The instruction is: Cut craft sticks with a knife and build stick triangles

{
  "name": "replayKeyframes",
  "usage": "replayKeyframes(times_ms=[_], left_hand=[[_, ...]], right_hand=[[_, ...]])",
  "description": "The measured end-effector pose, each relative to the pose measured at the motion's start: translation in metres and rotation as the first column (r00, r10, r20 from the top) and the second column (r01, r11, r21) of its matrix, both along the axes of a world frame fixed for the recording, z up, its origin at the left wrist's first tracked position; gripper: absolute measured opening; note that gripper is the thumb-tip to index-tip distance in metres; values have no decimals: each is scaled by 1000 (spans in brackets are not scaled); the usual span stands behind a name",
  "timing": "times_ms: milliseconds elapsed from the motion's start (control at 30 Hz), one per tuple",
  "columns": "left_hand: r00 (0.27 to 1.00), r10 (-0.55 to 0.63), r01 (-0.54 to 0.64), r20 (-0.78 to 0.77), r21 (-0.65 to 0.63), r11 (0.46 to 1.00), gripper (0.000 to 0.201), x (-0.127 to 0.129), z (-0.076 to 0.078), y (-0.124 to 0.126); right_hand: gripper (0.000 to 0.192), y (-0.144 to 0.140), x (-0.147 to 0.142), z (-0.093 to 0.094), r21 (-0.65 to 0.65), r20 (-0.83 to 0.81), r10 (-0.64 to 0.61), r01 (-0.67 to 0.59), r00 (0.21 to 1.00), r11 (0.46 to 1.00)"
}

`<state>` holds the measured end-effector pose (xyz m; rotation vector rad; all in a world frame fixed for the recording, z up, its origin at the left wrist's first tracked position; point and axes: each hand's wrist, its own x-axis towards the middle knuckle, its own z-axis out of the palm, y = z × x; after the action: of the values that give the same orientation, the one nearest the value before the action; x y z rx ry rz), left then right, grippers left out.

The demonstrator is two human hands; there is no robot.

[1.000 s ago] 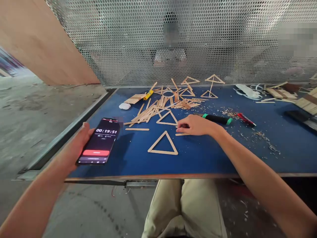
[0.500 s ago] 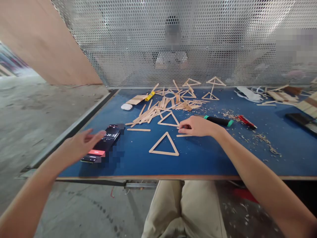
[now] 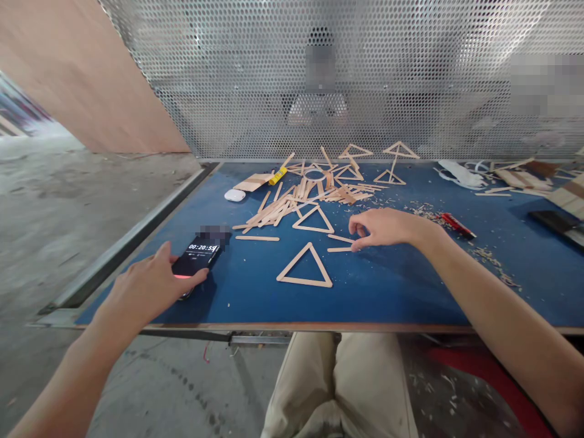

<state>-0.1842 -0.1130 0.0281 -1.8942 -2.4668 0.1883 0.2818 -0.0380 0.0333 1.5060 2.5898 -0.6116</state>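
Observation:
My left hand [image 3: 146, 283] is around the lower part of a phone [image 3: 197, 258] whose screen shows a running timer. Its thumb lies along the near right edge and its fingers are at the far left edge. My right hand [image 3: 387, 228] hovers low over the table, fingers curved and apart from the thumb, with nothing seen between them. Its fingertips are by the right ends of two loose wooden craft sticks [image 3: 340, 249]. A craft stick triangle [image 3: 305, 281] lies flat between my hands, and a second triangle [image 3: 313, 229] lies behind it.
A heap of craft sticks [image 3: 274, 210], a yellow tube [image 3: 277, 176] and a white case [image 3: 234, 195] lie farther back. Stick frames [image 3: 350, 173] stand near the perforated metal panel [image 3: 246, 91]. A red cutter [image 3: 457, 225] and wood shavings lie at right.
My left hand has moved right and closed around the phone. My right hand has shifted right, uncovering the two sticks; the black-and-green handle behind it is now out of sight.

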Motion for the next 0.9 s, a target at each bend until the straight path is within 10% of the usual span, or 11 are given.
replayKeyframes(times_ms=[567,700,900], left_hand=[[996,-54,62,-68,117,991,88,7,-5,-8],[916,-392,398,-90,337,853,66,53,-3,-13],[485,-847,855,219,86,511,86,147,6,11]], right_hand=[[32,-13,-4,2,-120,-8,-50,49,999,992],[32,-12,-3,4,-158,-5,-54,53,999,986],[36,-4,14,-6,-200,-73,-30,15,997,980]])
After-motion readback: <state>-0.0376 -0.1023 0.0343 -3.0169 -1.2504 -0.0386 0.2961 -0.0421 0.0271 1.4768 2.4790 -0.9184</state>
